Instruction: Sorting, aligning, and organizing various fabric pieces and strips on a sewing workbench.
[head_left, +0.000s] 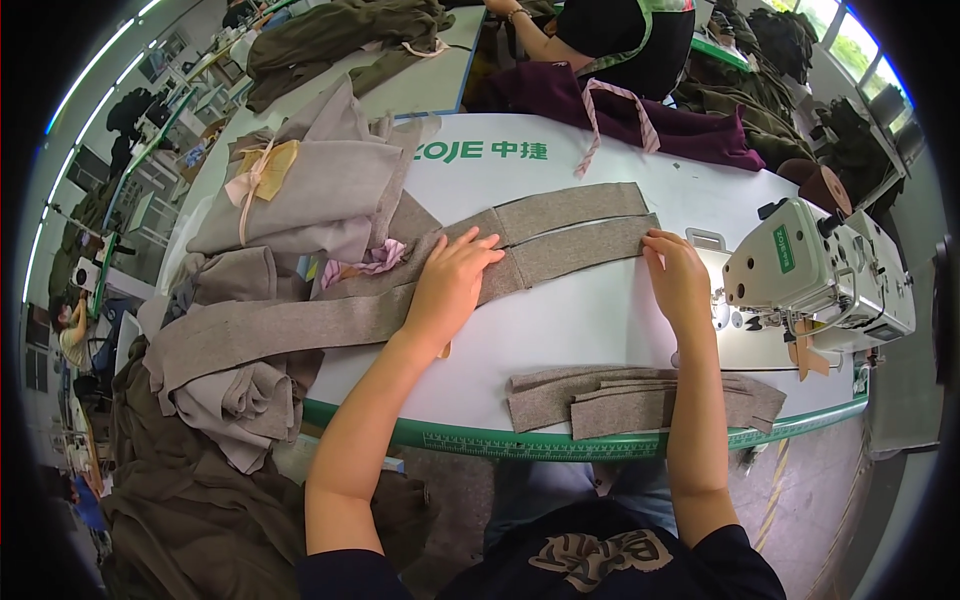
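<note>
Two long brown-grey fabric strips [585, 248] lie side by side on the white sewing table, each with a cross seam near my left hand. A narrow gap parts their right ends. My left hand [455, 285] lies flat over the strips, fingers stretched out. At the right end of the nearer strip, my right hand [678, 275] pinches its corner between thumb and fingers. The nearer strip runs left in a long band [270, 330] over a heap of cloth. Just right of my right hand stands a white sewing machine [800, 265].
Several cut fabric pieces [620, 402] lie stacked by the green table edge [480, 440]. Grey folded cloth [310, 190] is piled at left, dark cloth [190, 490] below it. A purple garment [640, 115] lies at the far edge, near another person [630, 40]. A brown cone [822, 185] stands behind the machine.
</note>
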